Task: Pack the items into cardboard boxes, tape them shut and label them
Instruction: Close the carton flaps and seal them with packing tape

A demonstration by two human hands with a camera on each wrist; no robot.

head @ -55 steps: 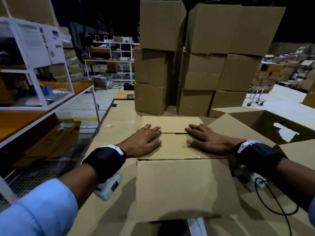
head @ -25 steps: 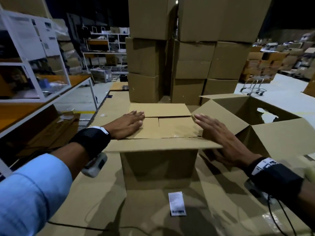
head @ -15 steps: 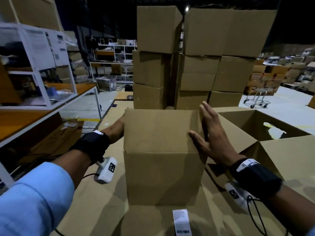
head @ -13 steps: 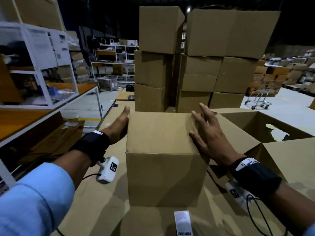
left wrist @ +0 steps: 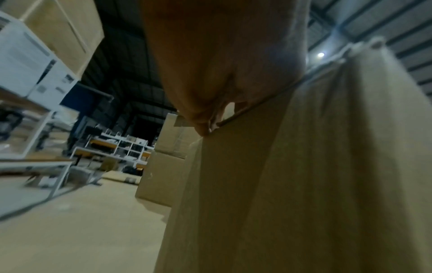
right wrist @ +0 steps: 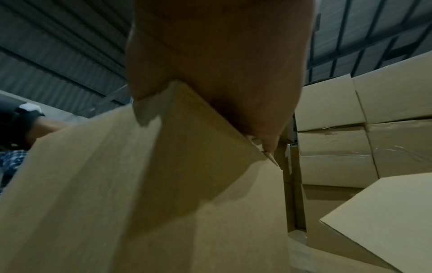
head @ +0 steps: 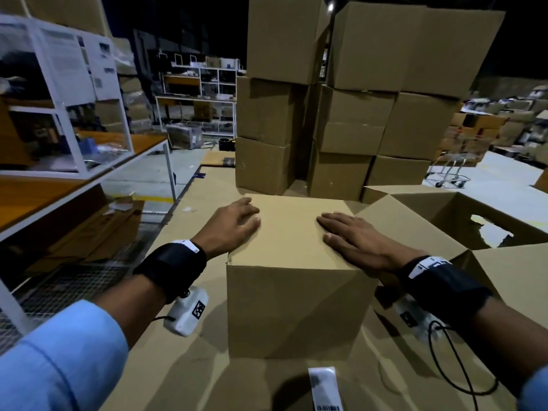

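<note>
Box (head: 292, 271), plain stiff cardboard, likely light; left hand (head: 229, 225) and right hand (head: 354, 237) rest flat, fingers spread, on its top; best gripped by opposite sides.

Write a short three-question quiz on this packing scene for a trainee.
1. True or false: both hands lie flat on top of the closed box.
2. What lies on the cardboard surface just in front of that box: A) a tape roll, B) a white barcode label, C) scissors?
3. Which side of the closed box is the large open box on?

Key
1. True: the left hand and right hand rest on its top, fingers straight.
2. B.
3. The person's right.
</note>
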